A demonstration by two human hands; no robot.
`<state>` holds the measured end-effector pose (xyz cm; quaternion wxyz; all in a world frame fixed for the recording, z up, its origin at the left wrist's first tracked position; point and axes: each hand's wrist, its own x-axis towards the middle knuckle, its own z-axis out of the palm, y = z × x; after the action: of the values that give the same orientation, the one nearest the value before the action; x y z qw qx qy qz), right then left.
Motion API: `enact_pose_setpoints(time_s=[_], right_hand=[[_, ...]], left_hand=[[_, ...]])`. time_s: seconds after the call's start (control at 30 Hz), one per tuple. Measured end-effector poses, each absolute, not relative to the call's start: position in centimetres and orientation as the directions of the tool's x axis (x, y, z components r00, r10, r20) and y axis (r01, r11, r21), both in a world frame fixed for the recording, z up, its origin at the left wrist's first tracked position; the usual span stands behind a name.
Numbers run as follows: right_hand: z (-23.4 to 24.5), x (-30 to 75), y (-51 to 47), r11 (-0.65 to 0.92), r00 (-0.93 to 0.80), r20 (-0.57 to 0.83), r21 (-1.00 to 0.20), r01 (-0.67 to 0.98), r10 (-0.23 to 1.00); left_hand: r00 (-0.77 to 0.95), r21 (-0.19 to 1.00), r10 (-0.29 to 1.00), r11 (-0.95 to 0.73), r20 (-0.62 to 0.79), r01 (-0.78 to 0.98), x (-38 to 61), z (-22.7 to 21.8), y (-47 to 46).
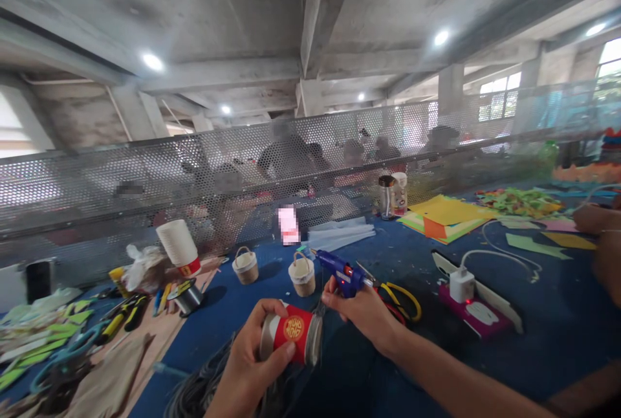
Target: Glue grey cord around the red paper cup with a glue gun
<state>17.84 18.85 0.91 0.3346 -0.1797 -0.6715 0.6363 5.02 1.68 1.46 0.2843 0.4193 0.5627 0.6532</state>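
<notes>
My left hand is wrapped round a red paper cup lying on its side, with a gold emblem on it and grey cord wound at its open end. My right hand grips a blue hot glue gun, its nozzle pointing up and left, just above the cup. A bundle of grey cord trails from under the cup toward the near edge of the blue table.
Two small cord-wrapped baskets stand beyond the cup. Yellow-handled scissors lie right of the gun, a white plug on a power strip farther right. A stack of paper cups, tools and coloured paper surround. Mesh fence behind; another person's hand at right.
</notes>
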Motion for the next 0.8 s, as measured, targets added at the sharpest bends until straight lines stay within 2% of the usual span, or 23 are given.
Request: enact_pose_setpoints(time_s=[0.53,0.8], right_hand=[[0.9,17.9,18.4,0.073,-0.747,0.192,-0.979,-0.189,0.636],[1.3,17.8,17.8,-0.018,-0.773,0.172,-0.973,-0.231,0.611]], left_hand=[[-0.528,0.974,0.818,-0.205,0.227,0.102,5.4,1.9,1.2],[-0.546,0.973,0.807,-0.211,0.226,0.092,5.9,2.3,1.1]])
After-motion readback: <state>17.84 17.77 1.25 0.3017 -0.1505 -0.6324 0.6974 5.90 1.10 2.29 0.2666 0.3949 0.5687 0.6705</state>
